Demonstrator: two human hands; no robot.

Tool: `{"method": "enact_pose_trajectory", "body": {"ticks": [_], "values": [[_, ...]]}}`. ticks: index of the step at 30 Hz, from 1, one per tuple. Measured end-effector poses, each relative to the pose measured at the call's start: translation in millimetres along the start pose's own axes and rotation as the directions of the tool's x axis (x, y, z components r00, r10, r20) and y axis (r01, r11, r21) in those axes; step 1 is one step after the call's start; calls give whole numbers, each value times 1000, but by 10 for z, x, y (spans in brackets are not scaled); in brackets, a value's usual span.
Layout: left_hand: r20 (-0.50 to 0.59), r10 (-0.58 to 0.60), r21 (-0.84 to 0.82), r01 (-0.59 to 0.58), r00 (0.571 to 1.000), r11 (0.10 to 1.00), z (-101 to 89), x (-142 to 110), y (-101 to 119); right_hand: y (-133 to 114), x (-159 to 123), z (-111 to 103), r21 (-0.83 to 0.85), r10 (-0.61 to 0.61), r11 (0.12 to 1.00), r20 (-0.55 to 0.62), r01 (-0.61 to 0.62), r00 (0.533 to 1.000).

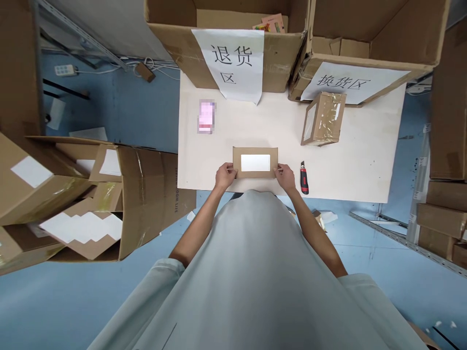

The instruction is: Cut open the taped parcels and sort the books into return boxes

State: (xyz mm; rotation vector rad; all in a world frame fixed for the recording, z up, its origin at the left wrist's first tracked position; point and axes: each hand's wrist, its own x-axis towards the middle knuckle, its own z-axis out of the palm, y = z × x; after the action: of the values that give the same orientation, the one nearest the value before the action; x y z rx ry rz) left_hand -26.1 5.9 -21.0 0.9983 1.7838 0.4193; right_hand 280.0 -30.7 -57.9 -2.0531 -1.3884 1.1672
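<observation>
A small brown cardboard box with a blank-looking white label on top is at the front of the white table. My left hand grips its left end, the fingers closed at the edge. At the opposite end, my right hand holds the box the same way. Just right of that hand lies a red and black utility knife. A taped carton stands farther back on the right. Toward the back left is a pink item, blurred out.
Two large open cartons line the table's back: the left carton holds some colourful packs, and the right carton also bears a paper sign. A big carton full of boxes stands left on the blue floor. Shelved boxes are at right.
</observation>
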Motion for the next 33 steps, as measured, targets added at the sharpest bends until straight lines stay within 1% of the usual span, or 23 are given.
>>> {"method": "enact_pose_trajectory", "body": {"ticks": [2,4,7,9,11,13,15,17,19,21,23,25,27,29,33], "values": [[-16,39,100,-37,999,994,41,-67,126,110,39,-63,72,15,997,23,-16,1000],[-10,103,191,-99,995,976,57,-167,251,211,53,-142,168,23,985,60,-33,998],[21,188,244,-188,982,951,76,-336,413,332,38,-249,294,43,953,89,-67,995],[28,224,267,-223,974,938,96,-420,479,378,24,-290,334,69,937,95,-97,993],[25,238,284,-235,971,930,111,-455,496,393,21,-307,349,82,930,110,-116,991],[27,238,285,-235,971,929,108,-430,462,375,39,-308,351,76,929,128,-117,989],[34,229,272,-230,973,934,88,-344,389,322,77,-294,351,58,931,142,-105,988],[50,195,251,-201,980,947,62,-204,304,234,128,-263,346,37,934,147,-87,988],[58,113,207,-123,992,971,47,-32,239,118,180,-215,329,21,943,117,-59,993],[45,46,115,-51,998,992,51,136,219,-11,224,-158,309,5,951,50,-20,999],[35,48,-8,-48,998,999,67,256,251,-136,246,-109,295,-1,956,-12,4,1000],[32,88,-90,-85,996,992,77,296,317,-241,234,-87,278,14,960,-42,-2,999],[12,115,-114,-113,993,987,65,248,384,-316,175,-106,268,32,963,-65,-13,997],[-31,142,-117,-144,989,983,31,132,424,-359,70,-160,279,38,960,-111,-5,993],[-95,209,-115,-219,973,969,-39,-121,390,-362,-164,-280,308,17,950,-204,47,979]]}}
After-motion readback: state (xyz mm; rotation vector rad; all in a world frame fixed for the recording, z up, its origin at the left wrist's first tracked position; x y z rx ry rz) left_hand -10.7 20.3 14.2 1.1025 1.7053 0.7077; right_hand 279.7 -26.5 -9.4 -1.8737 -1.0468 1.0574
